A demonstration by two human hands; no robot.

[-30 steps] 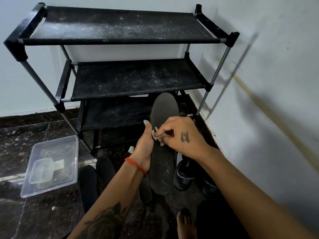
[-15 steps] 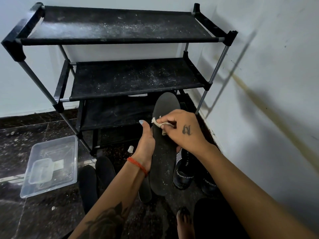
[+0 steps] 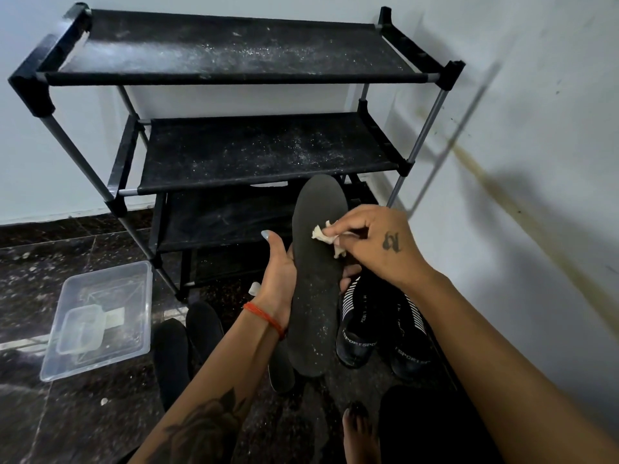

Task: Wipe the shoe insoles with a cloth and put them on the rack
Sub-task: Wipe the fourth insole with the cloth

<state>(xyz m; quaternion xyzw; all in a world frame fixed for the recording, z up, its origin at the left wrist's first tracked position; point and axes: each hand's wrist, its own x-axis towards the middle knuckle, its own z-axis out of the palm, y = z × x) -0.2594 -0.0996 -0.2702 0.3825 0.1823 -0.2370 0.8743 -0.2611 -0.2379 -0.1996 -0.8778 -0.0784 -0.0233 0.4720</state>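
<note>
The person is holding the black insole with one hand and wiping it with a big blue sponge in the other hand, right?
Not quite. The head view shows no blue sponge: the right hand pinches a small white cloth and presses it on the black insole. The rest is right: the left hand holds the insole up in front of the rack.

A dark grey insole (image 3: 316, 296) stands nearly upright in front of the rack (image 3: 234, 55), toe up, its face speckled with pale dust. A small crumpled off-white cloth (image 3: 326, 236) is pressed against its upper part. More black insoles (image 3: 187, 343) lie flat on the floor at the rack's foot. The rack is black, with dusty fabric shelves on grey poles, all bare.
</note>
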